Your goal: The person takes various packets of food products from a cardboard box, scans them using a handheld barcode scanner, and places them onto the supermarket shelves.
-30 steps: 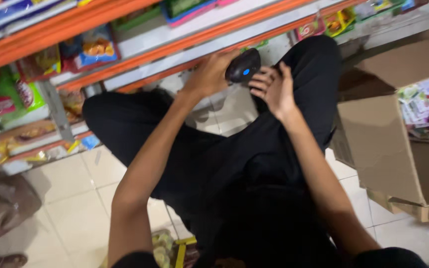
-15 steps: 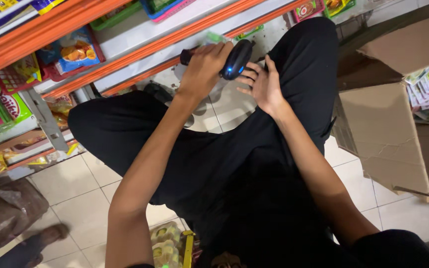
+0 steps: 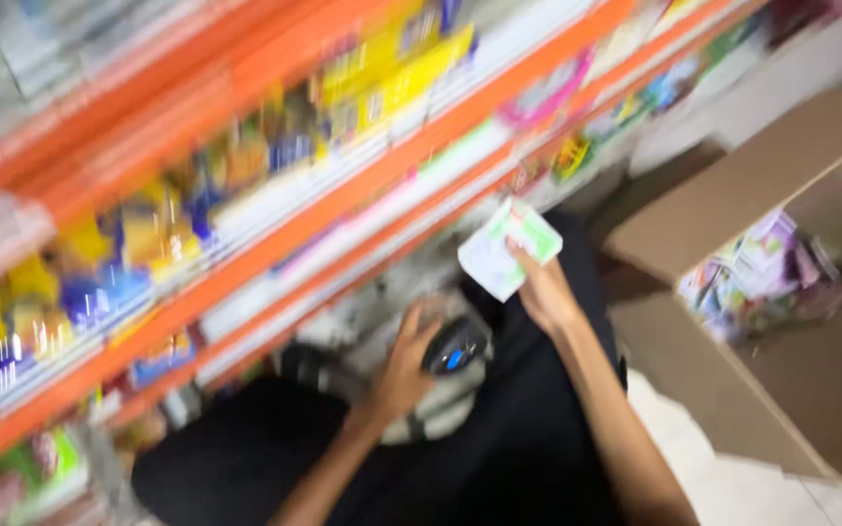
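Note:
The view is blurred by motion. My left hand [image 3: 403, 362] grips a dark handheld scanner [image 3: 454, 346] with a small blue light, low over my lap in black trousers. My right hand [image 3: 543, 290] holds up a small white and green packet [image 3: 507, 245] just above and to the right of the scanner, near the lower orange shelf edge.
Orange-edged store shelves [image 3: 275, 234] with colourful snack packets run across the left and top. An open cardboard box [image 3: 782, 321] holding several small packets stands at the right. Pale floor tiles [image 3: 733, 477] show at the lower right.
The camera has swung up toward the shelves. My right hand, empty before, now holds a white and green packet. The scanner in my left hand has dropped lower.

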